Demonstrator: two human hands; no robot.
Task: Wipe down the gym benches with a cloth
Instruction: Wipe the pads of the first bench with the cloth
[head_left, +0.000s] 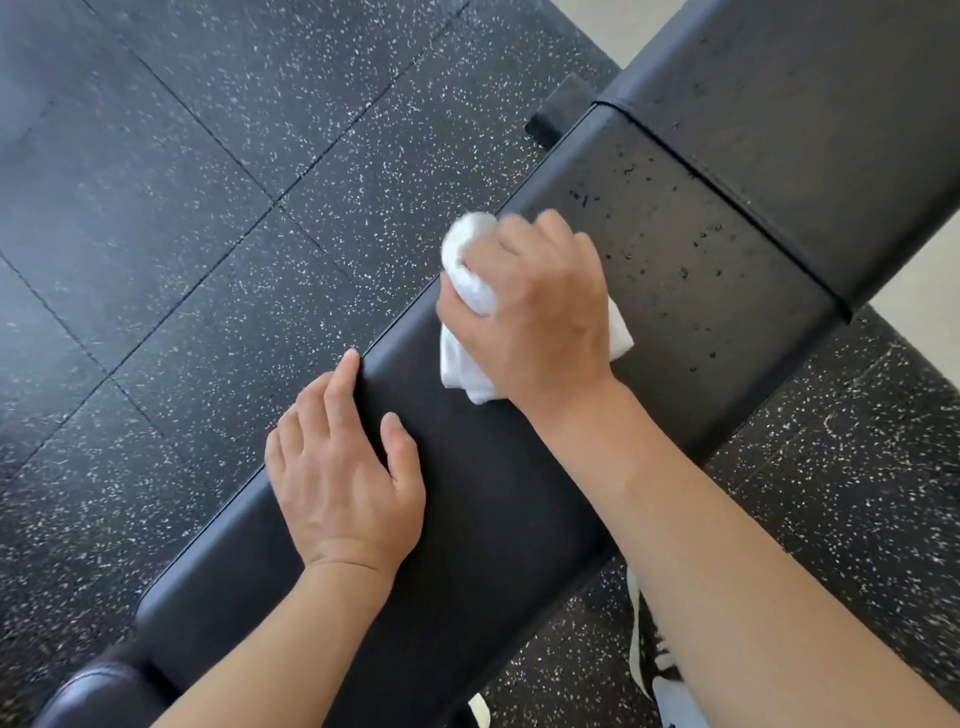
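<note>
A black padded gym bench (483, 499) runs diagonally from lower left to upper right. My right hand (540, 306) grips a bunched white cloth (470, 270) and presses it on the pad near its left edge. Droplets speckle the pad beyond the cloth, up to a seam and onto the second pad section (810, 98). My left hand (343, 467) rests on the bench's left edge, fingers straight over the side and thumb on top.
Black rubber floor tiles with white flecks (182, 218) surround the bench. A black frame foot (558, 111) sticks out at the upper middle. A shoe with white laces (660, 670) stands on the floor at the lower right. A pale floor strip (930, 291) shows at right.
</note>
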